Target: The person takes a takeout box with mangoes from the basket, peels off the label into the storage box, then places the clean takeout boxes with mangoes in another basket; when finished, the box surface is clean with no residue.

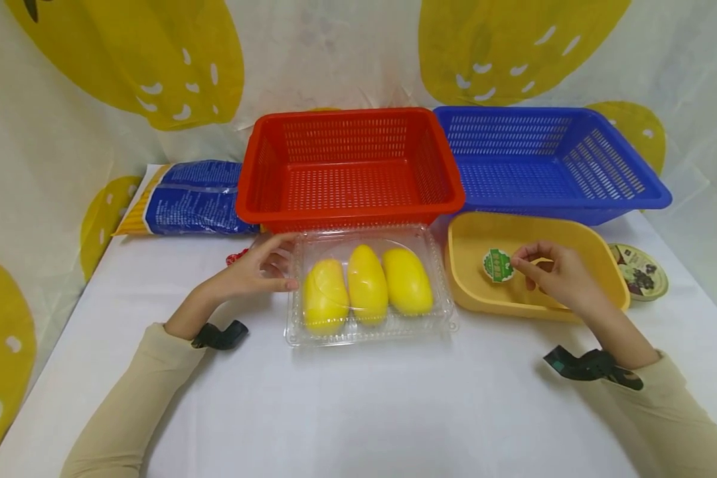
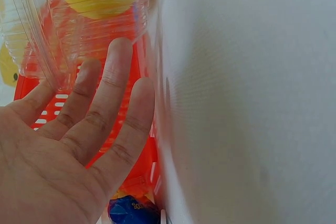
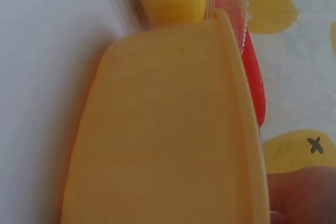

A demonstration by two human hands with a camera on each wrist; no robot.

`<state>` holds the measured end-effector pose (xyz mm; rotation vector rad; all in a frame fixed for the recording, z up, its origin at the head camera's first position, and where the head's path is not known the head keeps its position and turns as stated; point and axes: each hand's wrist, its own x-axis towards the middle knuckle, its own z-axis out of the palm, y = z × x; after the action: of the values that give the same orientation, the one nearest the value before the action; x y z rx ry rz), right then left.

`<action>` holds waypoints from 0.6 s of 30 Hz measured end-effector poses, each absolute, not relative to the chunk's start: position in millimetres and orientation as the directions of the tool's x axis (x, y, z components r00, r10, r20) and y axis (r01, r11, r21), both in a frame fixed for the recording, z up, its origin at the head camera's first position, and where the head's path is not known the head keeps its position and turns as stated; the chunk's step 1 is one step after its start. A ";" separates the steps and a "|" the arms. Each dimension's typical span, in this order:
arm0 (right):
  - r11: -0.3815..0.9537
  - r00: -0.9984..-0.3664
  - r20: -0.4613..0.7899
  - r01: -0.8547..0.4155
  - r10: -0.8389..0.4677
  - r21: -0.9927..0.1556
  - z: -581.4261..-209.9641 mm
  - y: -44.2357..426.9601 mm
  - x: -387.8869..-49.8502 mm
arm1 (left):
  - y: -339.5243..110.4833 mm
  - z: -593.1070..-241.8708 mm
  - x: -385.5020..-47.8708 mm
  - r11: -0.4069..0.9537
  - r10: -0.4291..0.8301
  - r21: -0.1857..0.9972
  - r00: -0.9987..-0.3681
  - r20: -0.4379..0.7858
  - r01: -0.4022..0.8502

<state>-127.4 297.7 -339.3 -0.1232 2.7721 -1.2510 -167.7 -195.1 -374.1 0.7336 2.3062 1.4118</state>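
Note:
A clear plastic clamshell box (image 1: 370,336) sits on the table, with three yellow mangoes (image 1: 367,285) inside. At its left edge is my left hand (image 1: 253,269), the thumb and fingers spread apart; the left wrist view shows its fingers (image 2: 113,77) relaxed beside the box wall, holding nothing. My right hand (image 1: 556,275) pinches a round green-and-white label (image 1: 498,265) between thumb and fingertips, above the yellow plastic tub (image 1: 472,299). In the right wrist view, the tub's wall (image 3: 163,129) hides most of that hand (image 3: 310,198), and the label cannot be seen there.
Behind the box stands a red basket (image 1: 346,216), with a blue basket (image 1: 627,199) to its right. A blue-and-yellow packet (image 1: 197,199) lies at the back left. One round tin with a printed lid (image 1: 642,272) is right of the tub. Something small and red (image 1: 236,256) lies behind my left hand.

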 end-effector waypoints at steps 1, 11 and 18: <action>0.664 -0.990 -0.060 -0.038 -0.125 -0.747 -340.8 300.0 -128.8 | -195.1 -374.1 -167.6 0.373 0.587 0.893 -0.810 -0.018 0.251; 0.714 -0.980 -0.134 -0.012 -0.148 -0.700 -353.3 322.9 -140.4 | -195.3 -373.4 -167.2 0.367 0.590 0.897 -0.807 -0.019 0.247; 0.730 -0.978 -0.151 -0.001 -0.143 -0.683 -359.8 330.0 -144.3 | -195.7 -374.4 -167.6 0.373 0.588 0.896 -0.808 -0.028 0.240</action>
<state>-144.3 330.0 -359.8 -0.1158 2.7385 -1.0816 -167.6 -195.7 -374.4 0.7242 2.2951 1.4125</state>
